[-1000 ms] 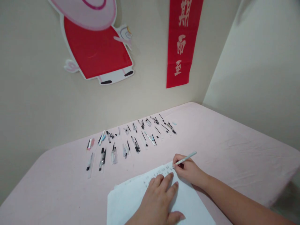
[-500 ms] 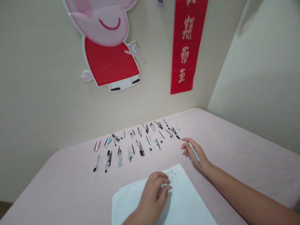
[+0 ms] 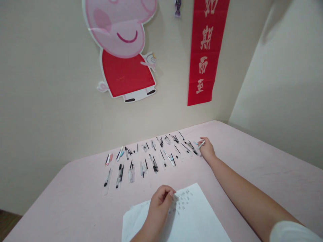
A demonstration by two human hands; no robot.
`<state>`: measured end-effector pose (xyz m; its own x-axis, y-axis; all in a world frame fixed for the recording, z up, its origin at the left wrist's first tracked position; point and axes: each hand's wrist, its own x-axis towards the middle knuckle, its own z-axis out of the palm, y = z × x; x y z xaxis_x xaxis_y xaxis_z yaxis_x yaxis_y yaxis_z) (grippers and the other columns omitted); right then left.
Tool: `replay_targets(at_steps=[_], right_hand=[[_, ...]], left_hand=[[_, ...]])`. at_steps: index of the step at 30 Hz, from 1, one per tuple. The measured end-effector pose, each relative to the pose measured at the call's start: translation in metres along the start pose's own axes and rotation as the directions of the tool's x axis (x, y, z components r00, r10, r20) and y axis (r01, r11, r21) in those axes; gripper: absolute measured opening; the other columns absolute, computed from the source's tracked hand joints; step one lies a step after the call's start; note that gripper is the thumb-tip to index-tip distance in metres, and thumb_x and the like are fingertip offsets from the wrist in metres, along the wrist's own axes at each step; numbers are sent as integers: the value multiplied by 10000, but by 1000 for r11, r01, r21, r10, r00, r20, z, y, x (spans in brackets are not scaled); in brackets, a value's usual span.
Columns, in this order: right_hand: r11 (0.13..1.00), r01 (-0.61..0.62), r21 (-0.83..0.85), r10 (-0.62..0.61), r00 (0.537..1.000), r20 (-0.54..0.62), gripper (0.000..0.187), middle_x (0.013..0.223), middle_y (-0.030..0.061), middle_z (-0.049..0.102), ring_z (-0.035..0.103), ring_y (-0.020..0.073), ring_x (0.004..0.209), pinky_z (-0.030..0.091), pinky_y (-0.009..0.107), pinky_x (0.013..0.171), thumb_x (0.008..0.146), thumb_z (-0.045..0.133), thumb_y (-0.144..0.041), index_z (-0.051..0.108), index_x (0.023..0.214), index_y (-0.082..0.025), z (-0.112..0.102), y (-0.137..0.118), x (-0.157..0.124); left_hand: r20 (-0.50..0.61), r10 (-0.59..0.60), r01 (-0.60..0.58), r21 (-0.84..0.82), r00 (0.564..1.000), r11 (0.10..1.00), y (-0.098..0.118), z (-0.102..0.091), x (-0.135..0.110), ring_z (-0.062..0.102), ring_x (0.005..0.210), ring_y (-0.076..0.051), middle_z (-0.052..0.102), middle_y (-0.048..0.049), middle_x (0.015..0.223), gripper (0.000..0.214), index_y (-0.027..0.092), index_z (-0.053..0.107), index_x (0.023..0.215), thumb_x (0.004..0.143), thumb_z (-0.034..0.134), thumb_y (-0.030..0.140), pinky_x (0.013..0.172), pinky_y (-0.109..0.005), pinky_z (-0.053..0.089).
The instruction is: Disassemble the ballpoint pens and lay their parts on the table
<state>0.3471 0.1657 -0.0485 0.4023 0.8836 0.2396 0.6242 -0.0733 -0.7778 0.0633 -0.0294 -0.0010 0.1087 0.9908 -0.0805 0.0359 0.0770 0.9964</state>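
My right hand reaches out at the far right end of the laid-out pen parts. Its fingers are closed on a pale pen, just beside a small light blue cap on the bed or table cover. My left hand rests over the white paper with thumb and fingers pinched together; whatever lies between them, if anything, is hidden. Handwritten marks show on the paper beside those fingers. Taken-apart pens, refills and caps lie in rows beyond the paper.
A pink cloth-like surface with rounded far corners runs up to the wall. On the wall hang a pink pig cutout in red and a red banner with white characters. A second wall rises at the right.
My right hand has moved farther away with the pale pen, up to the light blue cap. The left hand's fingers have curled in, uncovering more writing. The view has shifted slightly.
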Motion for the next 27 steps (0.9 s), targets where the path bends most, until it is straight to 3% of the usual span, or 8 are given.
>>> replay_targets(at_steps=[6, 14, 23, 27], right_hand=[[992, -13, -129, 11, 1000, -19, 384, 901, 52, 645, 575, 168, 726, 385, 257, 637, 752, 580, -226, 527, 1132, -196, 8, -6, 13], [981, -23, -192, 15, 999, -45, 372, 883, 101, 651, 588, 225, 782, 374, 294, 642, 734, 552, -143, 576, 1103, -183, 8, -6, 14], [999, 27, -39, -32, 991, -133, 364, 827, 39, 654, 593, 175, 698, 428, 268, 622, 768, 530, -283, 531, 1120, -190, 6, 2, 9], [976, 177, 125, -158, 977, -144, 387, 802, 35, 638, 562, 156, 604, 435, 277, 583, 763, 531, -352, 541, 1104, -169, 10, -14, -16]], left_hand=[[-55, -60, 55, -101, 997, 993, -13, -1, 7, 438, 577, -105, 487, 25, 577, 339, 162, 624, 733, 712, 641, 500, 570, -225, 333], [-45, -70, 66, -71, 997, 995, -12, -3, 6, 460, 597, -110, 510, 20, 609, 301, 175, 638, 776, 726, 639, 471, 590, -227, 361], [-35, -79, 74, -128, 996, 989, -21, -4, 11, 448, 564, -99, 517, 24, 593, 313, 172, 636, 783, 683, 670, 467, 563, -221, 353], [-42, -76, 68, -173, 996, 983, -23, -3, 13, 464, 571, -93, 578, 1, 676, 310, 176, 632, 813, 686, 673, 456, 565, -219, 365]])
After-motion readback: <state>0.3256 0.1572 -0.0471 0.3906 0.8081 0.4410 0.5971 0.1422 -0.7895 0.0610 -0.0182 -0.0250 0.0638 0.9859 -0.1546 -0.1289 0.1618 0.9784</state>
